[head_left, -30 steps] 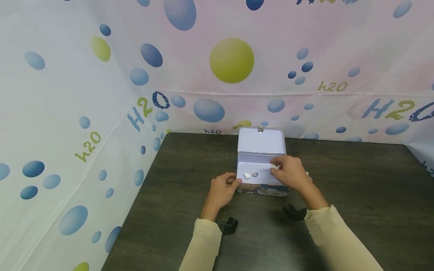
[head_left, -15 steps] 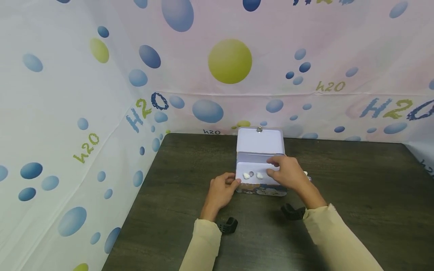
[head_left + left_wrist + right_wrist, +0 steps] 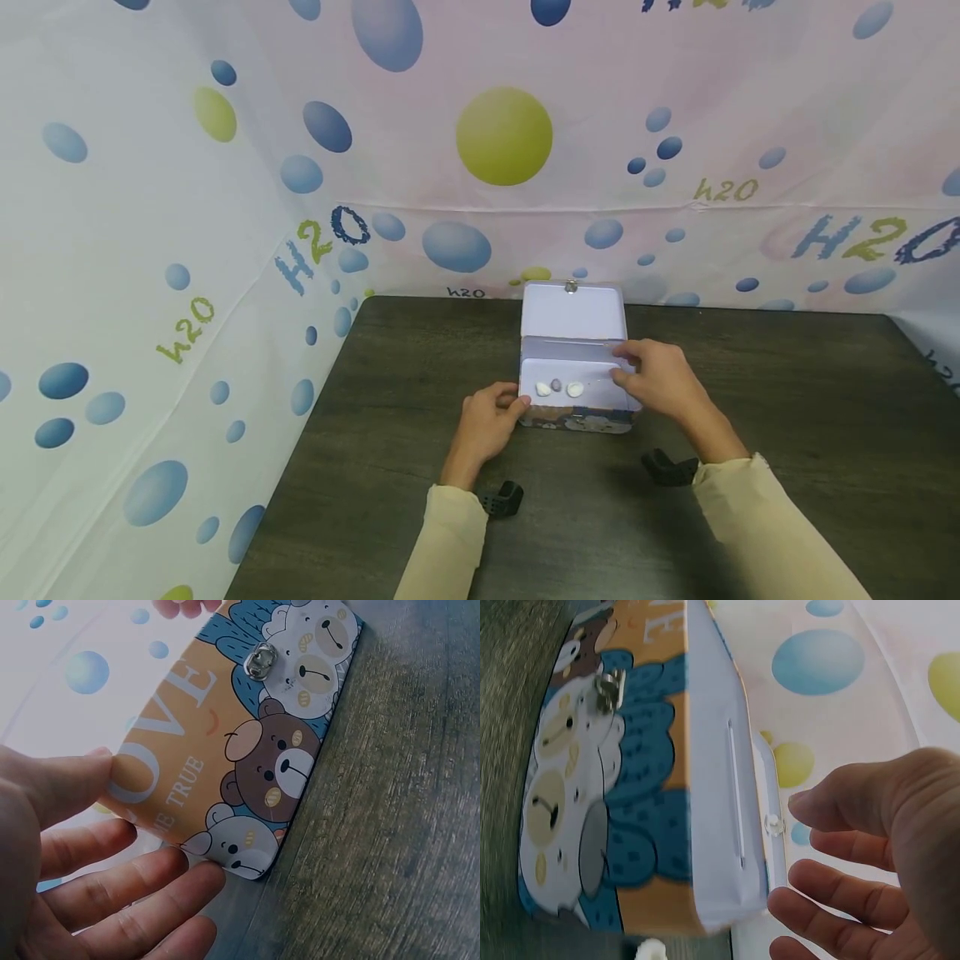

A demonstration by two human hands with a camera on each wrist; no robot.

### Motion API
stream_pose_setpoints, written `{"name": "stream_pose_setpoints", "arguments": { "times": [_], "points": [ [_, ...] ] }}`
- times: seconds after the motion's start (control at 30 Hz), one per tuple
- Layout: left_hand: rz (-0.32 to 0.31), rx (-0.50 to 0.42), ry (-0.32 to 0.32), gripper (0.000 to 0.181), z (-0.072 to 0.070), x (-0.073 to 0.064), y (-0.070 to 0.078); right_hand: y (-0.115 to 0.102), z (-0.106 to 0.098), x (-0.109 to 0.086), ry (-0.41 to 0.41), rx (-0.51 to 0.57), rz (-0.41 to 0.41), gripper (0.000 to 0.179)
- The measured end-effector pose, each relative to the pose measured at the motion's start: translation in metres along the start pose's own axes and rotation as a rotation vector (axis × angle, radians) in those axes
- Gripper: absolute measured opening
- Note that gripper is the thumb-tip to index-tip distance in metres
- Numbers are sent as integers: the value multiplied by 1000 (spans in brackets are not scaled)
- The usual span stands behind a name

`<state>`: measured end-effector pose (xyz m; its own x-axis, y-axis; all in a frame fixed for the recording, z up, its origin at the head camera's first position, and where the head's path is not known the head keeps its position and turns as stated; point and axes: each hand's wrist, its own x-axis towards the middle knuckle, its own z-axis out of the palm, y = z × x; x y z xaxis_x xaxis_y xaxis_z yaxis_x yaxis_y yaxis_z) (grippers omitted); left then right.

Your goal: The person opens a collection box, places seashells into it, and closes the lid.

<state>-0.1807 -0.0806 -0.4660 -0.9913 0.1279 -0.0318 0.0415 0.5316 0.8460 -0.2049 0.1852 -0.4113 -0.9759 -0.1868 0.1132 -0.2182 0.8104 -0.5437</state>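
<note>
An open tin box (image 3: 573,312) stands on the dark table, its lid tilted back and its inside white. Bears and the word LOVE decorate its front, as the left wrist view shows. Inside lie a white shell-like piece (image 3: 542,389), a small purplish piece (image 3: 556,385) and another white shell-like piece (image 3: 575,389). My left hand (image 3: 489,421) holds the box at its front left corner, thumb at the rim and fingers along the side. Over the box's right end hovers my right hand (image 3: 663,379), fingers loosely bent and nothing between them.
A small white piece (image 3: 651,949) shows beside the box in the right wrist view. Behind the wooden table (image 3: 420,358) hangs a white sheet (image 3: 405,183) printed with coloured dots. Each wrist wears a black band, such as the left band (image 3: 504,500).
My right hand has let go of a white piece inside the box and drawn back to the right. The purplish piece has shifted slightly left. My left hand keeps its place.
</note>
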Motion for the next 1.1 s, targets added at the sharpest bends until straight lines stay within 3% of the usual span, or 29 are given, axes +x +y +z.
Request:
{"name": "stream_pose_setpoints", "arguments": {
  "times": [0.43,0.73,1.1],
  "points": [
    [3,-4,-11,40,-1,0,-3,33,-23,-9,-19,-6,50,37],
    [5,-10,-6,42,-1,1,-4,59,-19,-14,-29,-13,103,40],
    [27,-20,-5,42,1,3,-8,73,-5,-21,-42,-35,198,39]
  ]
}}
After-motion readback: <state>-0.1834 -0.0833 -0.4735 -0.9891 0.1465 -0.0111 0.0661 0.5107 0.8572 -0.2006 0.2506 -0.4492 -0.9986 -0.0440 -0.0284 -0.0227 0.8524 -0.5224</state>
